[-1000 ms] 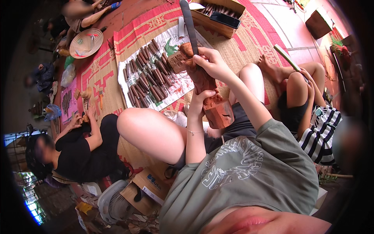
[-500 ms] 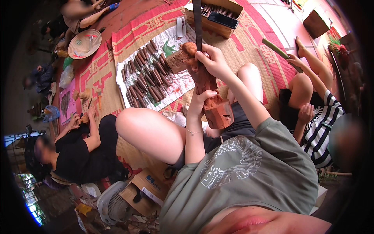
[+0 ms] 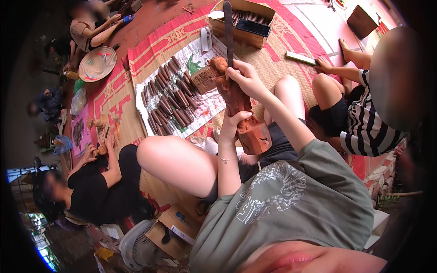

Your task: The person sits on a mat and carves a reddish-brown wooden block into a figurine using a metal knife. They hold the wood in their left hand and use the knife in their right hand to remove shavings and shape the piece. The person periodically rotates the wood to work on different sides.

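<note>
While the left hand clasps the slanting carving low, at frame centre, the right hand pinches 1 tool beside its top.

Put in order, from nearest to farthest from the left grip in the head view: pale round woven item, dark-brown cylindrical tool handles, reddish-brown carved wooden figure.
1. Carved wooden figure: held in the left grip.
2. Tool handles: on the white sheet, upper left of it.
3. Woven item: farther out, toward the upper left.
</note>
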Action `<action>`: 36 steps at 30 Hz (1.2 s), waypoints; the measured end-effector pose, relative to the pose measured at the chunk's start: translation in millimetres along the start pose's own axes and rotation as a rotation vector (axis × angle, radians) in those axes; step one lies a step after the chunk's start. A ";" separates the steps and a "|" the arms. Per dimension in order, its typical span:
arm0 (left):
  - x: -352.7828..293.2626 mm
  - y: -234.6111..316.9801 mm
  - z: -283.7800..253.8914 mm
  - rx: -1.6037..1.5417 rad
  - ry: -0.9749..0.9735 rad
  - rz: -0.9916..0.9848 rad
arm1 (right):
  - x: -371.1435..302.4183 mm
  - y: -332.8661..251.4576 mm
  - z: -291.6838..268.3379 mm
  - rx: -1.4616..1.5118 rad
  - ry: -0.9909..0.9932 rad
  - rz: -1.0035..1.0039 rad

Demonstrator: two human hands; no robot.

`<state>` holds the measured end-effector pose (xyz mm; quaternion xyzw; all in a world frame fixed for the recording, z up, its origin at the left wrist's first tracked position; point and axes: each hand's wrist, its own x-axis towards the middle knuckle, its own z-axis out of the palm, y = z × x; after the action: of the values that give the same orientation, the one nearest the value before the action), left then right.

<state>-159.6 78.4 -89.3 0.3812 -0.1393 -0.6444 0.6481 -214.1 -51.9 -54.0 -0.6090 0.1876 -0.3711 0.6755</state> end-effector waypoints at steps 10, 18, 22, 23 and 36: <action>-0.3 -2.1 2.7 0.025 -0.005 -0.017 | 3.7 13.7 -6.6 -0.080 0.003 0.014; -1.6 -4.0 0.5 -0.014 0.015 -0.014 | -0.9 -5.6 -8.0 -0.245 -0.137 -0.007; 0.3 -6.6 -2.5 -0.010 0.021 0.035 | 2.3 0.2 -0.9 -0.134 -0.015 0.016; 0.2 -5.4 -2.0 0.001 0.013 0.043 | 2.7 7.0 -4.6 -0.042 -0.038 0.008; -5.5 -0.3 4.8 0.006 0.018 0.041 | 0.1 5.3 -1.5 -0.011 -0.051 0.015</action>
<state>-163.9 82.1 -84.6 0.3858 -0.1434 -0.6271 0.6613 -213.7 -53.0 -59.4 -0.6206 0.1769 -0.3495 0.6793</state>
